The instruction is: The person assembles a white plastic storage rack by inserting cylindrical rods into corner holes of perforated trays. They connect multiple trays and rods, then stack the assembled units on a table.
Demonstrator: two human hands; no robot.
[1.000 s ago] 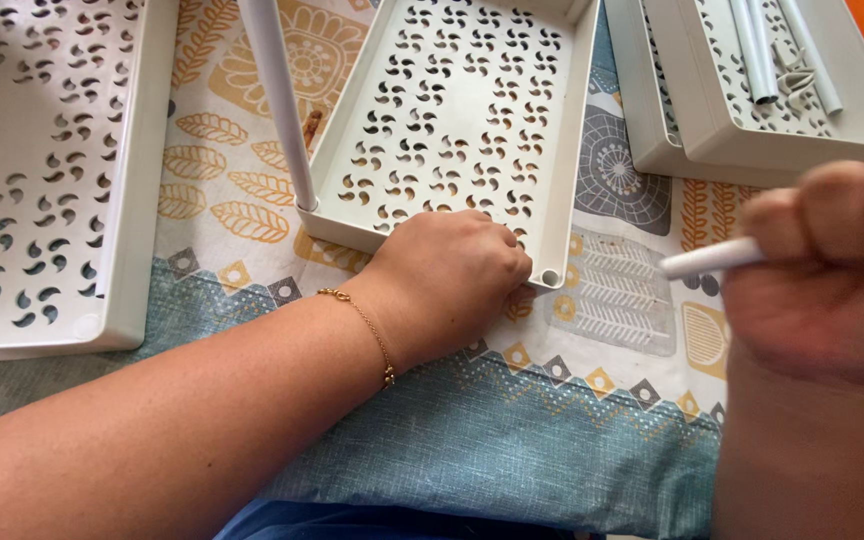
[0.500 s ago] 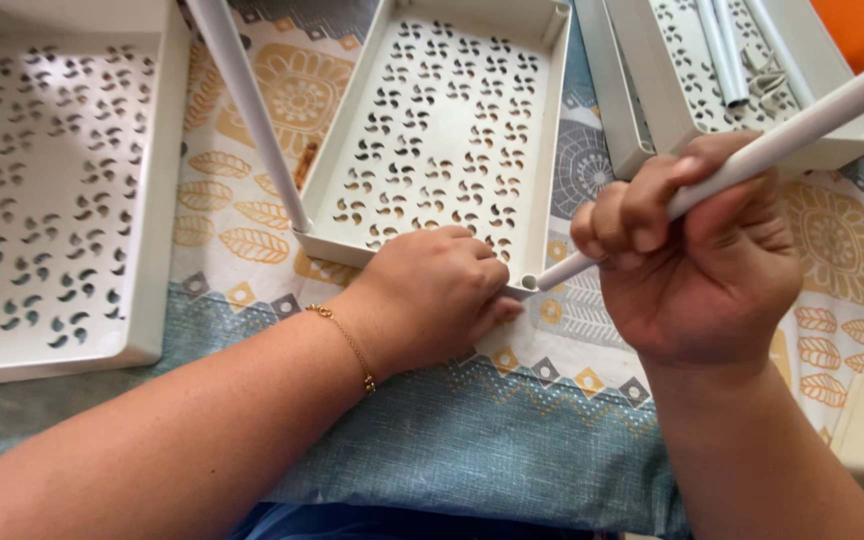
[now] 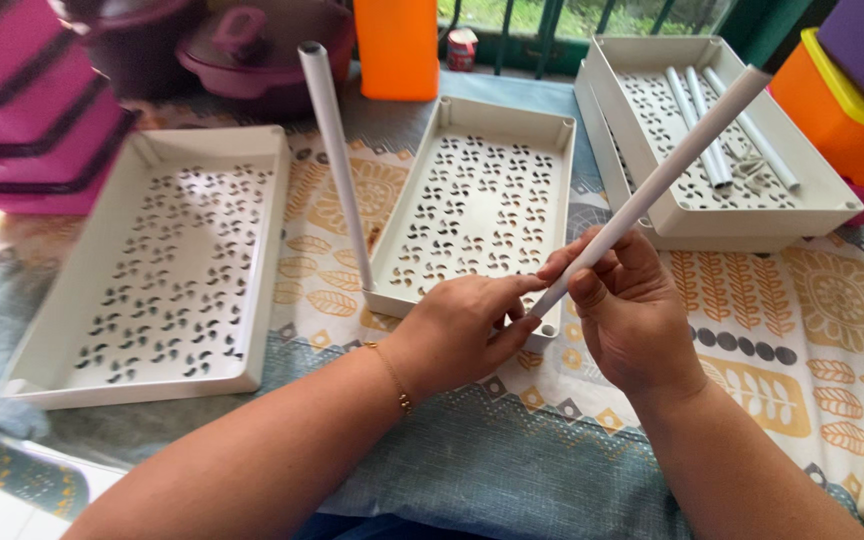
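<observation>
A white perforated tray (image 3: 472, 215) lies in the middle on a patterned cloth. One white tube (image 3: 337, 160) stands upright in its near left corner. My right hand (image 3: 632, 310) grips a second white tube (image 3: 662, 175), which slants up to the right with its lower end at the tray's near right corner. My left hand (image 3: 467, 335) rests on that same corner, its fingers touching the tube's lower end and the tray rim.
A second perforated tray (image 3: 167, 265) lies at the left. A stack of trays (image 3: 817, 190) at the back right holds several loose white tubes (image 3: 712, 140). Pink containers (image 3: 32, 110), a pot (image 3: 252, 50) and orange boxes (image 3: 852, 120) line the back.
My right hand has brought the tube in from the right, and its lower end now meets the tray's near right corner. The camera has tilted up, so more of the back shows.
</observation>
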